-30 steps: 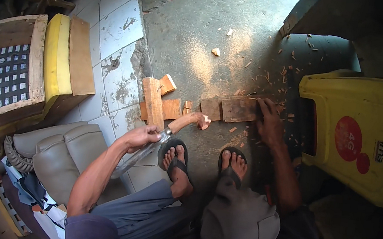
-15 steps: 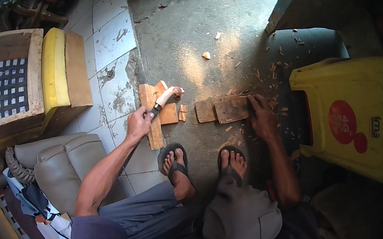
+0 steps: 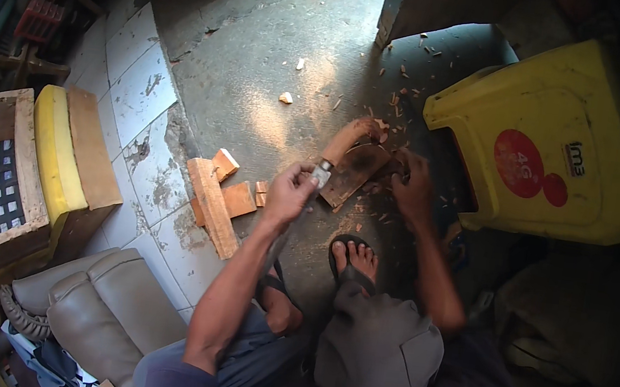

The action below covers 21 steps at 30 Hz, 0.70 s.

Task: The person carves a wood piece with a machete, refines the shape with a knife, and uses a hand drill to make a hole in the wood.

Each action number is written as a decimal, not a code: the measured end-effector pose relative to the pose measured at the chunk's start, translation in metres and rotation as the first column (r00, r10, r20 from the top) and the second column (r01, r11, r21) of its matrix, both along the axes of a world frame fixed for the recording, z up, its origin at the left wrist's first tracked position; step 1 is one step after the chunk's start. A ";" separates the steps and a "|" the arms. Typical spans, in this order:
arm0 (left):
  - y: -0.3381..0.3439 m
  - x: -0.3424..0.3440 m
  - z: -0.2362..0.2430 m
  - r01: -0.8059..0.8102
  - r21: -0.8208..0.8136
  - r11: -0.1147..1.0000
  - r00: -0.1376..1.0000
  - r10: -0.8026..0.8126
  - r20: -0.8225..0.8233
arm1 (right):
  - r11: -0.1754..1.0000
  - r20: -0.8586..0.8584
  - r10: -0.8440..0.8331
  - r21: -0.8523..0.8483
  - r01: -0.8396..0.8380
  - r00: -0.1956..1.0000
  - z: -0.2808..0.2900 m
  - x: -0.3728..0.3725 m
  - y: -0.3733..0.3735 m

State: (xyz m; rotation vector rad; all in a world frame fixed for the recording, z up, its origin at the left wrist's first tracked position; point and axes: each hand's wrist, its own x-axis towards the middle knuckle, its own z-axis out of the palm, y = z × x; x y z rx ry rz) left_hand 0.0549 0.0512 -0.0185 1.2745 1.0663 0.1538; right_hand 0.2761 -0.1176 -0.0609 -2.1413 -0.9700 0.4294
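Observation:
My left hand (image 3: 290,195) grips a long-bladed knife just below its curved wooden handle (image 3: 344,142). The handle points up and away from me, ending in a rounded knob, while the grey blade runs back beneath my forearm, largely hidden. Below the handle, a wooden block (image 3: 355,176) stands tilted just above or on the floor. My right hand (image 3: 411,187) has its fingers curled at the block's right end, where shadow hides the exact contact. Left of them, several reddish wood offcuts (image 3: 212,208) lie crossed on the floor, with small cut pieces (image 3: 261,193) beside them.
Wood shavings and sawdust (image 3: 268,121) cover the concrete floor ahead. A yellow plastic stool (image 3: 543,146) lies at the right. To the left are a wooden frame with yellow foam (image 3: 57,152) and a grey cushioned seat (image 3: 115,309). My sandalled foot (image 3: 354,262) is near the block.
My left hand has brought the knife rightward from the offcuts to above the block. The block has turned to a steeper angle, and my right hand's fingers have curled. The view has shifted too.

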 end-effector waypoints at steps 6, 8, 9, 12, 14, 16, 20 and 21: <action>-0.034 0.002 -0.037 0.037 0.126 0.991 0.969 -0.005 -0.248 | 0.980 -0.142 -0.147 -0.156 0.125 0.979 -0.010 -0.025 -0.054; -0.030 -0.005 -0.041 0.096 0.266 0.959 0.970 -0.030 -0.243 | 0.975 -0.193 -0.166 -0.181 0.131 0.967 -0.014 -0.031 -0.060; -0.026 -0.007 -0.042 0.125 0.349 0.929 0.967 -0.035 -0.251 | 0.974 -0.200 -0.172 -0.181 0.136 0.965 -0.016 -0.033 -0.061; -0.021 -0.013 -0.045 0.192 0.357 0.914 0.956 -0.093 -0.277 | 0.976 -0.220 -0.175 -0.167 0.140 0.960 -0.020 -0.033 -0.057; -0.022 -0.014 -0.046 0.199 0.345 0.917 0.950 -0.094 -0.298 | 0.980 -0.235 -0.174 -0.133 0.146 0.956 -0.020 -0.031 -0.051; -0.026 -0.013 -0.048 0.170 0.345 0.923 0.949 -0.060 -0.309 | 0.976 -0.272 -0.181 -0.164 0.140 0.945 -0.019 -0.029 -0.042; -0.032 -0.009 -0.050 0.130 0.356 0.926 0.952 -0.016 -0.304 | 0.987 -0.541 -0.161 -0.097 0.129 0.825 -0.022 -0.035 -0.013; -0.032 -0.009 -0.050 0.133 0.362 0.923 0.952 -0.018 -0.305 | 0.990 -0.527 -0.135 -0.047 0.130 0.839 -0.024 -0.039 -0.005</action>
